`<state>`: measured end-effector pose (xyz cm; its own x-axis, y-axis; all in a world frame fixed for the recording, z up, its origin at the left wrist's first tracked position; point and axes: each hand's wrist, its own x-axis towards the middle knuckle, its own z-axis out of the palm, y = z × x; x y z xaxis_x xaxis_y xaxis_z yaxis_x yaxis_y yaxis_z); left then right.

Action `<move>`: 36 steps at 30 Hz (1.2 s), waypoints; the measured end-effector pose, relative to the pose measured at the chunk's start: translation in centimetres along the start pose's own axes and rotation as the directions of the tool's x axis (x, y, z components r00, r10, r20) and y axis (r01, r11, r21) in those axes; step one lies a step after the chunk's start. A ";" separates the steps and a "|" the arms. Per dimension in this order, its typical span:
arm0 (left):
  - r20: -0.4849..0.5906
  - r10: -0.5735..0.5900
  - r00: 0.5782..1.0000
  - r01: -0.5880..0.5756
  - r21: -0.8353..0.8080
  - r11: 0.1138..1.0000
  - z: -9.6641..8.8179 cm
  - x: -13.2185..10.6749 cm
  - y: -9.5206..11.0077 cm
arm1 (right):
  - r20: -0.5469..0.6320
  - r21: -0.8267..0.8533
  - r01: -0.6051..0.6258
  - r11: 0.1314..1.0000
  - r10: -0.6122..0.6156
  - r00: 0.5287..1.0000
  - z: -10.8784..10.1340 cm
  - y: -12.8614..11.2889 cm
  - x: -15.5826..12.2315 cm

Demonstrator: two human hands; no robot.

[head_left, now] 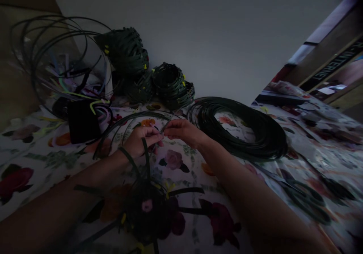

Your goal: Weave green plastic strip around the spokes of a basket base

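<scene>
My left hand and my right hand meet above the flowered tablecloth, fingertips pinched close together. Whatever thin thing lies between the fingers is too small and dark to name. Below them, close to my body, sits a partly woven dark green basket with loose strips sticking out around it and small yellow clips on its edge. Two of its strips rise just in front of my left wrist. Neither hand touches the basket's body.
A large coil of dark strip lies to the right, with green-handled scissors nearer. Several woven baskets stand against the wall. Looped strips, coloured offcuts and a black object are at the left.
</scene>
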<state>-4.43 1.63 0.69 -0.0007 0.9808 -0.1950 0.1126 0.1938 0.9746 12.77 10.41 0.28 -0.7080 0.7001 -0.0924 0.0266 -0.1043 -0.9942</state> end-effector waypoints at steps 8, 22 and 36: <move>0.022 0.009 1.000 -0.009 0.029 1.000 -0.3 0.2 -0.4 | -0.040 0.049 -0.038 0.998 0.040 0.998 0.3 0.0 0.1; 0.006 -0.010 1.000 0.009 0.035 0.999 -0.3 0.0 0.1 | -0.113 0.109 -0.033 0.994 0.045 0.993 1.4 -0.1 -0.1; -0.009 -0.030 1.000 0.030 0.062 0.998 0.1 -0.3 0.5 | -0.245 0.049 -0.084 0.995 0.093 0.965 2.5 -0.5 -0.2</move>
<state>-4.26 1.47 1.26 -0.0126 0.9748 -0.2227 0.1737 0.2215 0.9596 11.08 8.57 0.94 -0.5076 0.8391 -0.1956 0.0511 -0.1973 -0.9790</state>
